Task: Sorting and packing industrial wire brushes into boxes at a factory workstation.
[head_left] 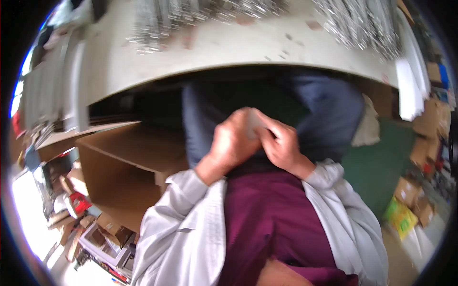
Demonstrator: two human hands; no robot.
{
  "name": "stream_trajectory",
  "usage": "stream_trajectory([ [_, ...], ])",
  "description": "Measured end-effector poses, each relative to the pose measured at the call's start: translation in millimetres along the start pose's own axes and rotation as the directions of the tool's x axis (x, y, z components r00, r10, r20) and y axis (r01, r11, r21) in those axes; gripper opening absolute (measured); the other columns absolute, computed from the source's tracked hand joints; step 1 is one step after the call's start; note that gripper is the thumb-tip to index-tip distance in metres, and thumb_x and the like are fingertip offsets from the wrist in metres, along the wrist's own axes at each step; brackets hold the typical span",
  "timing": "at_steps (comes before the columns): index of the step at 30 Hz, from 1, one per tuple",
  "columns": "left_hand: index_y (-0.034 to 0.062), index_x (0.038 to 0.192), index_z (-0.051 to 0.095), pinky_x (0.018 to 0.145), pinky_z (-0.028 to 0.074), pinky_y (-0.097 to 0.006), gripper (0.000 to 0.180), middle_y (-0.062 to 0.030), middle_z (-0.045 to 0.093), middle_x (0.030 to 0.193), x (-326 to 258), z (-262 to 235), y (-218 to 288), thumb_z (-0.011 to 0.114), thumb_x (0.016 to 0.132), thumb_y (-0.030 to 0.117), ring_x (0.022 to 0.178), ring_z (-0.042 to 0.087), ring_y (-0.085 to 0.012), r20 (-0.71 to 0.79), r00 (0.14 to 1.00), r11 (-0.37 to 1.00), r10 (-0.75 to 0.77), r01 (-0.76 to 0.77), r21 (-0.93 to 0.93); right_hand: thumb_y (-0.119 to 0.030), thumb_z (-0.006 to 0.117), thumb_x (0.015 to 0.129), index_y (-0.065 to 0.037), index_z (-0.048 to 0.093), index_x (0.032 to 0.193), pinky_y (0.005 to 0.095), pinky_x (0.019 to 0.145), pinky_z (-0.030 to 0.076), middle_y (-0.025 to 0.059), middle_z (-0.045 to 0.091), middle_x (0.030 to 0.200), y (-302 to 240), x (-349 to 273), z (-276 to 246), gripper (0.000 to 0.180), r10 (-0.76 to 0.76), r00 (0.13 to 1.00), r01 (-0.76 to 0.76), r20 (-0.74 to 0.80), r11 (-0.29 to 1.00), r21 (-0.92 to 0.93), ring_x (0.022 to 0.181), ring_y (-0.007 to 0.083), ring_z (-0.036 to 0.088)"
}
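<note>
My left hand (234,137) and my right hand (282,147) meet in front of me, above my lap and just short of the table's near edge. Both are closed, with fingers curled and fingertips together. Between them shows a small whitish piece (253,125), blurred and mostly covered by the fingers, so its kind is unclear. The left fist wraps round it, while the right thumb and forefinger press against it from the other side.
Bundles of shiny thin metal pieces (365,26) lie along the far part of the white table (229,47). Below its edge, an open cardboard box (126,167) stands on my left. Cartons (424,157) and a yellow-green bag (400,217) sit at the right.
</note>
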State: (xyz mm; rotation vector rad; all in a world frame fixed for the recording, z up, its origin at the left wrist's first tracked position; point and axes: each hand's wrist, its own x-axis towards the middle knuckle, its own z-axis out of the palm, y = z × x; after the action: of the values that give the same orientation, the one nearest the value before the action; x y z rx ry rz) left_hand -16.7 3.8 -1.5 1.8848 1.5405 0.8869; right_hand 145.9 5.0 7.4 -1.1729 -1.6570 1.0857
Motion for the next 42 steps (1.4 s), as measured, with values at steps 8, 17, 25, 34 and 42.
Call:
stream_trajectory([
  [8, -0.0017, 0.123, 0.062, 0.082, 0.055, -0.038, 0.049, -0.0200, 0.070, 0.103, -4.7, -69.8, 1.1, 0.083, 0.084, 0.019, 0.096, 0.071, -0.0283, 0.444, 0.866, 0.914, -0.231, 0.349, -0.205, -0.004, 0.063, 0.100, 0.004, 0.064, 0.132, 0.0252, 0.073, 0.055, 0.0069, 0.073, 0.109, 1.3, 23.3, -17.1, 0.033, 0.274, 0.961, -0.245, -0.031, 0.900, 0.360, 0.085, 0.0088, 0.066],
  [17, 0.0005, 0.104, 0.068, 0.071, 0.054, -0.041, 0.020, -0.0197, 0.067, 0.086, 0.1, -253.6, -38.9, 0.074, 0.088, 0.012, 0.077, 0.067, -0.0329, -0.243, 0.936, 0.868, -0.254, 0.331, 0.371, -0.012, 0.068, 0.100, 0.001, 0.072, 0.111, 0.0211, 0.064, 0.050, 0.0083, 0.072, 0.108, -12.2, 77.2, -23.8, 0.018, -0.073, 0.988, 0.083, -0.138, 0.994, 0.071, 0.071, 0.0053, 0.058],
  [25, 0.0094, 0.094, 0.067, 0.071, 0.055, -0.052, 0.015, -0.0189, 0.070, 0.088, 113.7, -333.9, -184.3, 0.060, 0.096, 0.022, 0.084, 0.069, -0.0394, -0.340, 0.937, 0.364, -0.085, 0.346, 0.864, -0.007, 0.067, 0.097, 0.002, 0.073, 0.100, 0.0308, 0.069, 0.056, 0.0136, 0.074, 0.093, -9.5, 75.9, -44.6, 0.011, -0.105, 0.965, 0.083, -0.240, 0.991, -0.101, 0.077, 0.0189, 0.071],
  [34, 0.0041, 0.144, 0.055, 0.112, 0.040, -0.049, 0.056, -0.0244, 0.059, 0.139, 124.5, -396.1, -258.1, 0.060, 0.101, 0.040, 0.133, 0.051, -0.0405, -0.313, 0.949, 0.097, -0.042, 0.316, 0.944, -0.008, 0.070, 0.095, 0.001, 0.070, 0.096, 0.0317, 0.063, 0.055, 0.0144, 0.073, 0.092, 1.6, 41.3, -114.3, 0.009, -0.210, 0.878, 0.076, -0.429, 0.948, -0.308, 0.073, 0.0252, 0.071],
  [42, 0.0012, 0.136, 0.060, 0.105, 0.047, -0.044, 0.042, -0.0193, 0.064, 0.134, 102.4, -310.8, -179.3, 0.067, 0.099, 0.020, 0.121, 0.062, -0.0386, -0.325, 0.901, 0.624, 0.288, 0.081, 0.777, -0.017, 0.073, 0.086, -0.001, 0.061, 0.124, 0.0470, 0.104, 0.045, 0.0200, 0.063, 0.127, 23.5, 9.1, -312.9, 0.043, -0.413, 0.700, -0.495, -0.583, 0.307, -0.813, 0.119, 0.0366, 0.058],
])
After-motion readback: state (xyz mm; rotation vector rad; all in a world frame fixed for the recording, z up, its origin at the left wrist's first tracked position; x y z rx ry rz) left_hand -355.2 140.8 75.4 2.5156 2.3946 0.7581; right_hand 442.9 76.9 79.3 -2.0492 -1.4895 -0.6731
